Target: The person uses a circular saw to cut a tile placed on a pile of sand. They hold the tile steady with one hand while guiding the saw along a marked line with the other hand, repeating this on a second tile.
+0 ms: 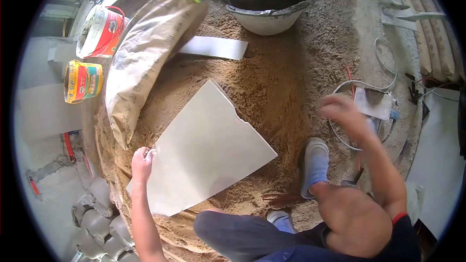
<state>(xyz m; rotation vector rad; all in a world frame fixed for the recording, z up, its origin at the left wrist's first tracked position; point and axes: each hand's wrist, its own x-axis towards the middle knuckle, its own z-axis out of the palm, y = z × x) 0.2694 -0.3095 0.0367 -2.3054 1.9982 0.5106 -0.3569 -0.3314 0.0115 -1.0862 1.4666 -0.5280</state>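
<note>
A large pale tile [204, 150] lies tilted on the sand, with a notch broken out of its upper right edge. My left hand [142, 163] is closed on the tile's left edge, the thumb over its face; a small whitish bit shows by the thumb. My right hand [342, 111] is in the air to the right of the tile, apart from it. Motion smears its fingers, so I cannot see whether it holds anything. Close to it on the floor is a box-like white thing [374, 103] with a grey hose [335, 126] looped around it.
A paper sack [145, 63] leans left of the tile, near a narrow white strip [216, 47]. Beyond is a large mortar-stained tub [264, 22]. Red-and-white [102, 33] and yellow [83, 81] buckets stand left. Several stacked sacks [429, 34] line the right. My feet rest on sand.
</note>
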